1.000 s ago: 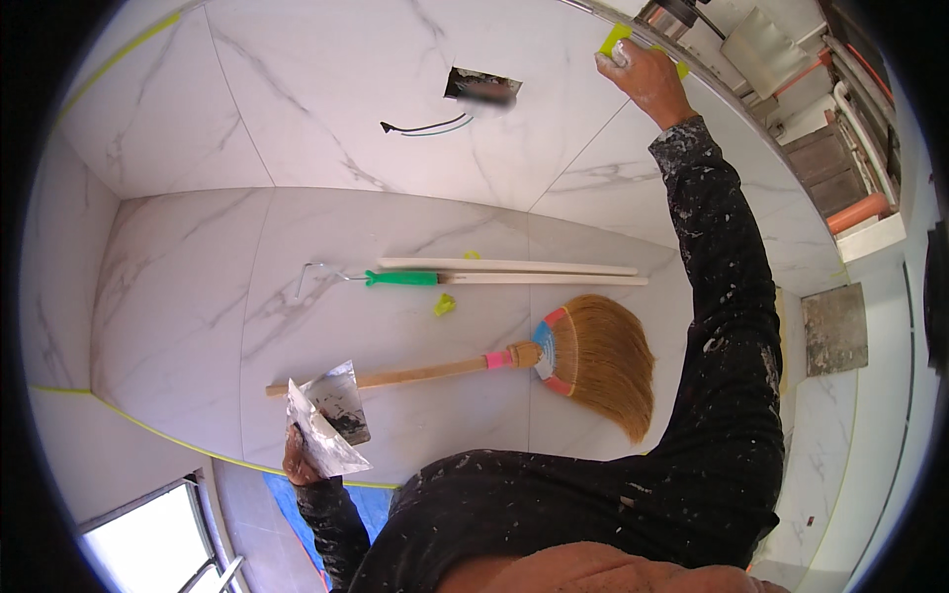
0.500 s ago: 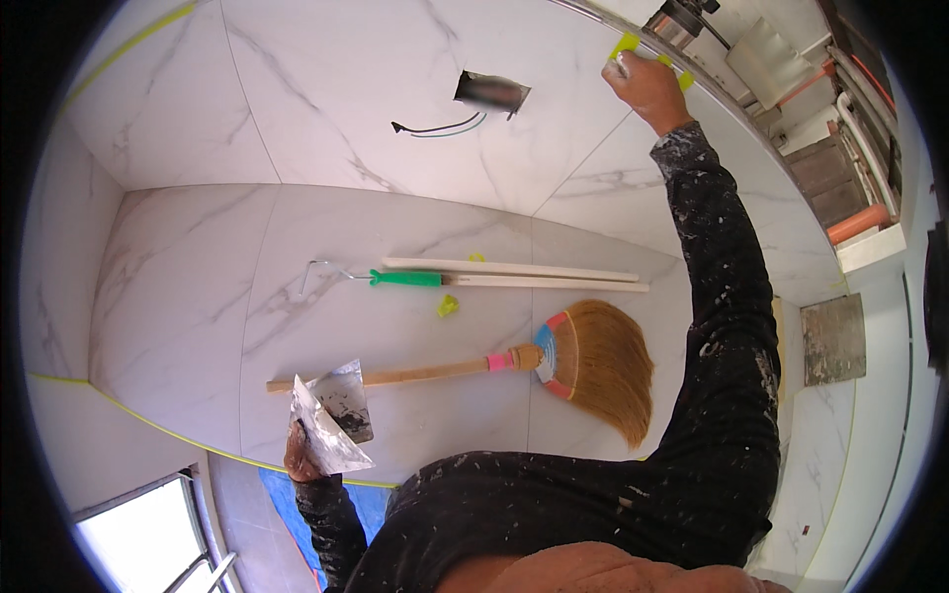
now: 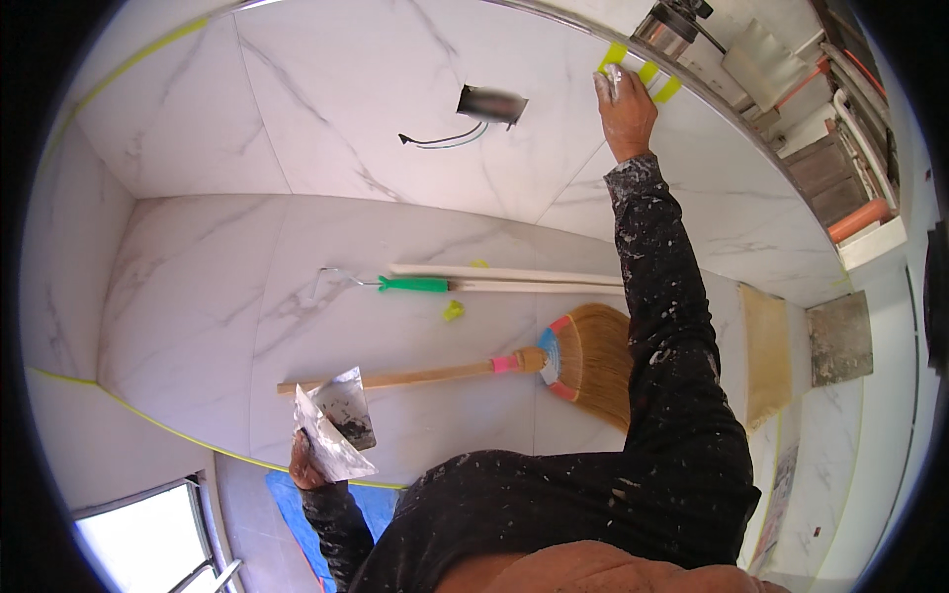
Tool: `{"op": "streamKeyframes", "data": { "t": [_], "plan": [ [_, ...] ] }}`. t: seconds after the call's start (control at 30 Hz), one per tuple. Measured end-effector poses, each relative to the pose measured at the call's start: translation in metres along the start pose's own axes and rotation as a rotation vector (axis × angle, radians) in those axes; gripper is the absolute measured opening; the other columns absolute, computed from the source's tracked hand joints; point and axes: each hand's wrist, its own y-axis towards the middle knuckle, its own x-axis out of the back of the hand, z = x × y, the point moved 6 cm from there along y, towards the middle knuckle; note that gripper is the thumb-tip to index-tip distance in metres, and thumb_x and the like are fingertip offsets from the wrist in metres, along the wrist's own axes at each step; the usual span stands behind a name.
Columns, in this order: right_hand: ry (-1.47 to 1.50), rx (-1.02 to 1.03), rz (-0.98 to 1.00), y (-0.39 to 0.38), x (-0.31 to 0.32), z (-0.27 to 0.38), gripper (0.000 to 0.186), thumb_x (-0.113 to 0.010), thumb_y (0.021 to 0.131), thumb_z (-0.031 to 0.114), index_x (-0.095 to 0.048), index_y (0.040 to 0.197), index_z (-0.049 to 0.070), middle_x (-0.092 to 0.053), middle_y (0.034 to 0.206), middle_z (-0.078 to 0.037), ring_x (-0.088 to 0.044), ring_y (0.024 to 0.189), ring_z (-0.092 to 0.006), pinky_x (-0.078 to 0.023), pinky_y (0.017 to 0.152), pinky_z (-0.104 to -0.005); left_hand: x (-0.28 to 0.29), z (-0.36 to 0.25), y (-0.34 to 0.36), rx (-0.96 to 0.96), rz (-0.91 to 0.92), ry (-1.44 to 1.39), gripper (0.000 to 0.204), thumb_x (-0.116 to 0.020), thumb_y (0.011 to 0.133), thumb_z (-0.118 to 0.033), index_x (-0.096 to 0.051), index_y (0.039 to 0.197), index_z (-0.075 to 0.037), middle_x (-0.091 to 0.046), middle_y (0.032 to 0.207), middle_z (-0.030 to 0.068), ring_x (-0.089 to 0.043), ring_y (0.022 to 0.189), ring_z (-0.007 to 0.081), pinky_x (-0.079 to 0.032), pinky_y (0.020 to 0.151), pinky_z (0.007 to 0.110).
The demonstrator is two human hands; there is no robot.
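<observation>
High on the right, my right hand (image 3: 629, 114) is against the marble-look tile wall (image 3: 386, 89), below its metal-trimmed edge. Short yellow tape strips (image 3: 668, 90) stick there beside the fingers. White smears cover the fingertips, and the fingers are bent together; whatever they may hold is too small to make out. At lower left, my left hand (image 3: 304, 465) grips two broad flat metal putty blades (image 3: 334, 440), one overlapping the other at an angle. Dark and whitish residue marks the blade behind. The handles, if any, are hidden.
On the tiled surface lie a straw broom (image 3: 588, 356), partly behind my right arm, a green-handled roller frame (image 3: 415, 284), a pale wooden stick (image 3: 514, 272) and crumpled yellow tape (image 3: 453, 310). Wires (image 3: 445, 138) hang from a wall cutout. Metal equipment (image 3: 667, 30) stands beyond the top edge.
My right hand has shifted slightly left and down along the edge, its fingers now pointing upward beside the tape. My right arm swung left, covering part of the broom. My left hand keeps its hold.
</observation>
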Motion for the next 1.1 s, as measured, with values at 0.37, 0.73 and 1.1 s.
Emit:
{"op": "streamKeyframes", "data": {
  "t": [0.37,0.73,1.1],
  "plan": [
    [0.076,-0.073,0.009,-0.003,-0.013,-0.007,0.022,-0.059,0.089,0.02,-0.064,0.094,0.0,-0.065,0.089,-0.017,-0.061,0.083,-0.0363,-0.049,0.077,-0.0437,0.012,0.002,0.002,0.016,0.022,-0.064,0.053,-0.055,0.09,-0.026,-0.043,0.134,0.003,-0.056,0.125,0.0202,-0.057,0.112,0.0299,-0.046,0.097,0.043],
    [-0.106,-0.063,0.243,0.007,-0.021,-0.003,0.021,-0.055,0.088,0.021,-0.057,0.087,0.0,-0.063,0.085,-0.022,-0.061,0.079,-0.0392,-0.05,0.069,-0.0474,0.011,0.002,0.003,-0.029,0.034,-0.014,0.054,-0.055,0.089,-0.027,-0.044,0.133,0.003,-0.057,0.124,0.0203,-0.058,0.112,0.0299,-0.045,0.097,0.042],
    [-0.027,-0.21,0.13,0.001,0.002,-0.019,0.027,-0.062,0.085,0.026,-0.057,0.092,0.001,-0.063,0.09,-0.018,-0.062,0.082,-0.0394,-0.05,0.071,-0.047,0.016,0.002,0.005,-0.023,0.025,-0.032,0.055,-0.054,0.091,-0.027,-0.042,0.133,0.005,-0.057,0.124,0.022,-0.058,0.11,0.0301,-0.046,0.096,0.043]
  ]
}}
